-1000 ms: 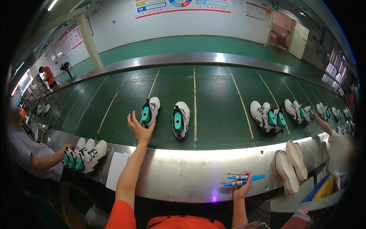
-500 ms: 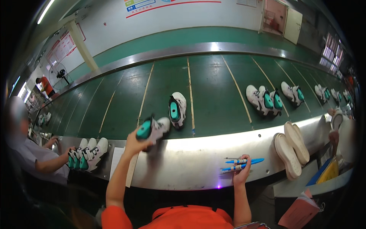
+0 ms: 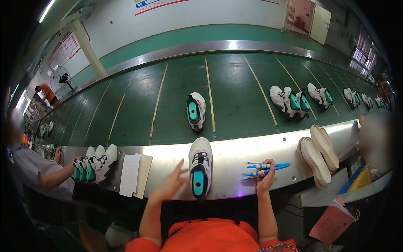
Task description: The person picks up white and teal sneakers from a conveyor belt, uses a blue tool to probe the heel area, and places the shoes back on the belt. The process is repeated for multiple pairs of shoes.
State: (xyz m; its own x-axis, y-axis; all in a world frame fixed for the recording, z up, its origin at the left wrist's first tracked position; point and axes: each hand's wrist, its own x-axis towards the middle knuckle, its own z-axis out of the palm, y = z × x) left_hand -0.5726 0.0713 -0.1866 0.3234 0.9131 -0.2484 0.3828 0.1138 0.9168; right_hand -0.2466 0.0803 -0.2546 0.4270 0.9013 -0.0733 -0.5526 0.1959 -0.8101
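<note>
A white sneaker (image 3: 200, 168) with a teal insert stands on the steel ledge in front of me, its toe pointing away. Just left of it, slightly blurred, is my left hand (image 3: 171, 183), fingers spread and holding nothing. My right hand (image 3: 265, 179) is closed round several slim blue pen-like tools (image 3: 262, 169) with pale wrapped bands, held over the ledge. Beyond the near sneaker, a matching sneaker (image 3: 196, 111) stands on the green conveyor belt (image 3: 235, 92).
White papers (image 3: 129, 174) lie on the ledge to the left, beside sneakers (image 3: 99, 164) touched by a co-worker's hand. Two cream soles (image 3: 318, 155) rest to the right. More sneakers (image 3: 289, 101) stand farther right on the belt. A pink sheet (image 3: 331, 222) hangs low right.
The sneaker my left hand held at the belt's edge now stands on the ledge before me. That hand has let go and opened. My right hand stays almost in place.
</note>
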